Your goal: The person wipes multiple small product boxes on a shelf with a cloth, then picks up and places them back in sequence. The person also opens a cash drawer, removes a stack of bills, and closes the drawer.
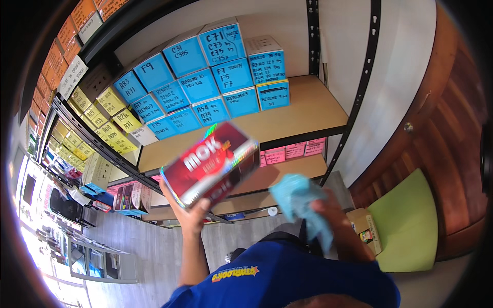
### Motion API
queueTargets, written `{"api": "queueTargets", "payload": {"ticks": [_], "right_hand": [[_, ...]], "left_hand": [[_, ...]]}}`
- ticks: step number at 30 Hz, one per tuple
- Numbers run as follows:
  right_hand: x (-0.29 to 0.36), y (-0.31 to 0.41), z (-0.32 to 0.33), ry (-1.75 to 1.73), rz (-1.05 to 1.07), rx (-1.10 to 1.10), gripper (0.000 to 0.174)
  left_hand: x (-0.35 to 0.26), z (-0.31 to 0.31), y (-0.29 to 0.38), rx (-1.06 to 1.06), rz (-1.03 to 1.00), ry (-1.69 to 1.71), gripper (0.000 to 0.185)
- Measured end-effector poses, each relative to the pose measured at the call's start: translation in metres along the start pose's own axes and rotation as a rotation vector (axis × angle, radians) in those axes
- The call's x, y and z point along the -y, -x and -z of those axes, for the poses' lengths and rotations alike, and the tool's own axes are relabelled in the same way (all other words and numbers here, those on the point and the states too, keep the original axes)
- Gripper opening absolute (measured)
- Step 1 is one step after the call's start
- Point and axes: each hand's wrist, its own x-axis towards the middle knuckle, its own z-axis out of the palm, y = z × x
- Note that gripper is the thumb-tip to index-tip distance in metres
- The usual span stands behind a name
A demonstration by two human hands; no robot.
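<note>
My left hand (pixel 188 217) grips the lower left end of a red, white and dark cardboard box (pixel 215 159) marked MOK. The box is tilted, its shiny edges catching the light, and it is held up in front of a metal-framed shelf. Bunched in my right hand (pixel 327 210) is a light blue cloth (pixel 294 196), blurred, with one end hanging down. The cloth is to the right of the box and apart from it. Behind the box, the light brown shelf board (pixel 308 102) carries stacked boxes with blue handwritten labels (pixel 198 86).
Yellow-labelled boxes (pixel 111 134) fill the shelves at left; pink-labelled boxes (pixel 275 156) stand on the lower shelf. At right are a green chair (pixel 408 227), a small carton (pixel 358 219) and a wooden door (pixel 443 154). A glass display case (pixel 129 267) stands at lower left.
</note>
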Motion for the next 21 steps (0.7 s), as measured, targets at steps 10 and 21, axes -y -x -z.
{"api": "queueTargets", "payload": {"ticks": [10,21], "right_hand": [[-0.022,0.052,0.043,-0.417,0.185,-0.287,0.070],[-0.037,0.086,0.051,-0.567,0.062,-0.507,0.074]], "left_hand": [[-0.031,-0.241,-0.174,-0.238,-0.771,-0.422,0.128],[0.002,-0.286,-0.228,-0.253,-0.810,-0.833,0.081]]}}
